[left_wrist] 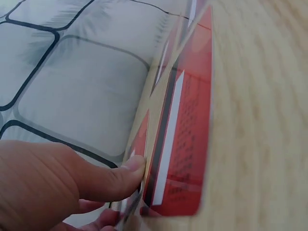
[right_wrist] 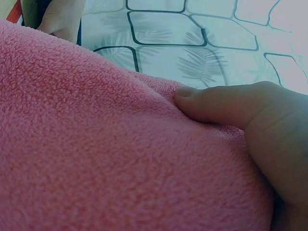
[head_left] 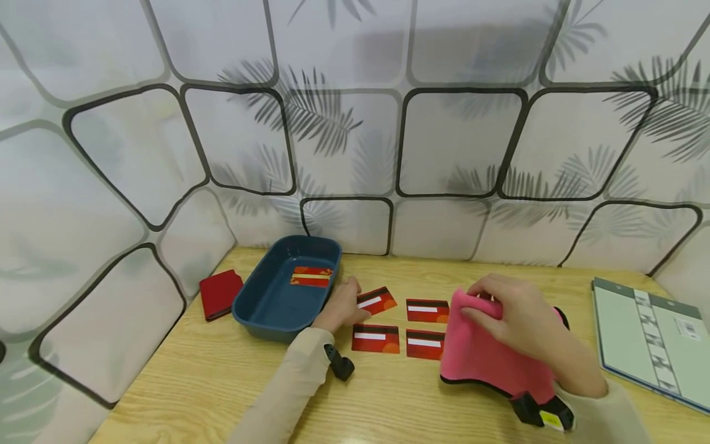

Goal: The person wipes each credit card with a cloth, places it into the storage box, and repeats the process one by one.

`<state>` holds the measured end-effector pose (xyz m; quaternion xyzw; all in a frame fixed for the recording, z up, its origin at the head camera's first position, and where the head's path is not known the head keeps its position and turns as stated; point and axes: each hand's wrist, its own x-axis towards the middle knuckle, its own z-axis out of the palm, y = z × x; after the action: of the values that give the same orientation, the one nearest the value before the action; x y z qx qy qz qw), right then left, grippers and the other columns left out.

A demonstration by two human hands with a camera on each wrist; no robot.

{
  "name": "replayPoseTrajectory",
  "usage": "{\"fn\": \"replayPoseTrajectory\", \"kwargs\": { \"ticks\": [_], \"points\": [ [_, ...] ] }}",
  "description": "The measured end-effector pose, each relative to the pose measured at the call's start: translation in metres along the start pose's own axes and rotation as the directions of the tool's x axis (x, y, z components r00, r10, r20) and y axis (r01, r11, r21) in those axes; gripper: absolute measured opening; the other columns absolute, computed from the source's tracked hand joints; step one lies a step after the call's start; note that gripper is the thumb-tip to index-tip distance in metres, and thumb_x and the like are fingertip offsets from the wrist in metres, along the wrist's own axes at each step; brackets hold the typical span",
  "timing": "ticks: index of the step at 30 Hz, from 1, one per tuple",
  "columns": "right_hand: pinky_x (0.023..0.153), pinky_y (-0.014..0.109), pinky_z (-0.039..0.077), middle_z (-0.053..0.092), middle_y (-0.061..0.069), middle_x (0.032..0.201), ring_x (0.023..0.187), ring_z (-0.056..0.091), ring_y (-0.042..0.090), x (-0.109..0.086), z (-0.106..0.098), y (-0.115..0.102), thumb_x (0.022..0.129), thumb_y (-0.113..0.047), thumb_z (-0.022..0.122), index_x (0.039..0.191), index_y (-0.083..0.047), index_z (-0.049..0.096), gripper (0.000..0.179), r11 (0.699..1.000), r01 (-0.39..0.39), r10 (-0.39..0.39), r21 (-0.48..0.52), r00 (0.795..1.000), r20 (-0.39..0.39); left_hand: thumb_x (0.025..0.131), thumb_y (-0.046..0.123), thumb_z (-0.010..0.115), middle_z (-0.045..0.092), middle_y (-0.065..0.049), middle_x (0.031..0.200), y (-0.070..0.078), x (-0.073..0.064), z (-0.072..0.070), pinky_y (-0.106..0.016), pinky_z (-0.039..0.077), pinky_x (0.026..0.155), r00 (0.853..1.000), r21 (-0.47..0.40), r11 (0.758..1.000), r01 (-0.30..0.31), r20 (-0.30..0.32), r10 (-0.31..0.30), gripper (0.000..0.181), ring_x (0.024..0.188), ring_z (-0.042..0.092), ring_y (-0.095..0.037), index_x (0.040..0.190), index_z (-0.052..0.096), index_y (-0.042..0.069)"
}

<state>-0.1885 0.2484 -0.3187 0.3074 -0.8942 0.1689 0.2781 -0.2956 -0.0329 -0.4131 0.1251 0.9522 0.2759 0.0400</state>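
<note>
My left hand [head_left: 342, 304] pinches the left end of a red card [head_left: 379, 301] with a white strip, one end tilted up beside the basin. In the left wrist view the thumb [left_wrist: 113, 180] lies along that card's edge, next to another red card [left_wrist: 185, 139]. Three more such cards lie flat: one front left [head_left: 375, 339], one back right [head_left: 427, 310] and one front right [head_left: 424, 344]. My right hand [head_left: 513, 311] grips a pink fleecy cloth [head_left: 488, 357] with dark edging by its upper part, thumb on the near side; the cloth hangs down beside the cards.
A blue basin [head_left: 266, 327] stands left of my left hand, with a red and gold card [head_left: 311, 277] inside. Left of it lies a dark red wallet-like case [head_left: 220, 294]. A pale green notebook [head_left: 643, 339] lies at the far right. A patterned curtain [head_left: 355, 142] rises behind the table.
</note>
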Motion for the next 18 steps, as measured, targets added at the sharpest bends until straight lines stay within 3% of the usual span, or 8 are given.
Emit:
{"fn": "replayPoseTrajectory", "kwargs": {
  "ticks": [6,10,14,18],
  "points": [
    [0.054,0.019,0.042,0.057,-0.011,0.075,0.064,0.044,0.000,0.000,-0.001,-0.001,0.067,-0.013,0.086,0.086,-0.014,0.065,0.029,1.000,-0.009,0.009,0.003,1.000,0.014,0.073,0.015,0.084,0.056,-0.020,0.104,0.001,0.000,0.001,-0.044,0.045,0.091,0.999,-0.052,0.998,0.017,-0.041,-0.019,0.052,0.101,0.051,-0.033,0.109,0.049,0.001],
    [0.055,0.019,0.042,0.058,-0.010,0.075,0.064,0.045,0.000,0.000,-0.001,0.000,0.066,-0.013,0.086,0.085,-0.015,0.064,0.029,1.000,-0.008,0.008,0.004,1.000,0.007,0.071,0.005,0.083,0.051,-0.021,0.116,0.004,-0.001,0.004,-0.044,0.046,0.093,0.995,-0.125,0.992,-0.014,-0.100,0.002,0.055,0.103,0.051,-0.033,0.115,0.050,0.000],
    [0.056,0.022,0.045,0.061,-0.010,0.079,0.067,0.048,0.002,0.000,-0.001,0.000,0.067,-0.013,0.085,0.087,-0.016,0.065,0.029,1.000,-0.007,0.007,-0.002,1.000,-0.002,0.069,-0.010,0.073,0.048,-0.022,0.117,0.009,-0.002,0.006,-0.045,0.047,0.093,0.982,-0.199,0.978,-0.056,-0.187,0.018,0.056,0.103,0.051,-0.034,0.120,0.050,-0.002],
    [0.061,0.029,0.051,0.064,-0.007,0.082,0.070,0.056,0.007,-0.001,-0.001,0.001,0.067,-0.012,0.085,0.090,-0.014,0.066,0.030,1.000,0.006,-0.007,-0.024,1.000,-0.020,0.072,-0.011,0.069,0.056,-0.020,0.114,0.016,-0.004,0.004,-0.044,0.048,0.090,0.966,-0.255,0.964,-0.081,-0.259,0.013,0.049,0.102,0.054,-0.032,0.118,0.054,0.000]
  ]
}}
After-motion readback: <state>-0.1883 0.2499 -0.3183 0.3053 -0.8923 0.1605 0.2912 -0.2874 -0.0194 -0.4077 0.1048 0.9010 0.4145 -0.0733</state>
